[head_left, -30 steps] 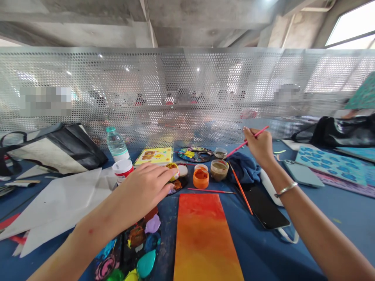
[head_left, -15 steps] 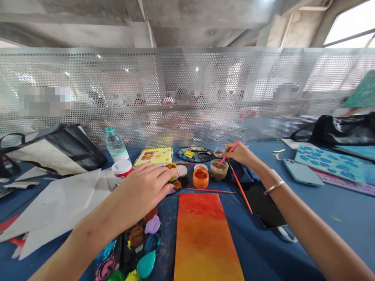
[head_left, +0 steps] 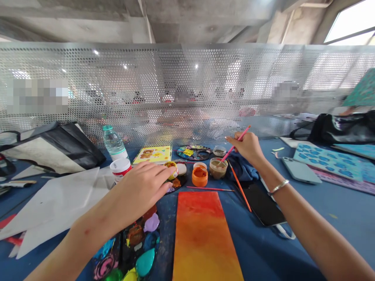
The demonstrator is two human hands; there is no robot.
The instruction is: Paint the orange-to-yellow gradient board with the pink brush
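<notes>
Resting at the palette (head_left: 137, 242) edge, left fingers (head_left: 163, 174) spread; right fingers (head_left: 233, 140) pinch the brush (head_left: 227, 154).

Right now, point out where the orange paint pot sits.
In the head view, the orange paint pot stands at centre, just beyond the top edge of the orange painting and left of the brown water cup.

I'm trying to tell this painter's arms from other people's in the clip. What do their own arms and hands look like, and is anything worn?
Both forearms are bare: no sleeves or gloves show. The right hand has a thin silver bangle at its wrist. The left hand and its wrist carry no jewellery that shows; a small reddish spot marks that forearm.
</notes>
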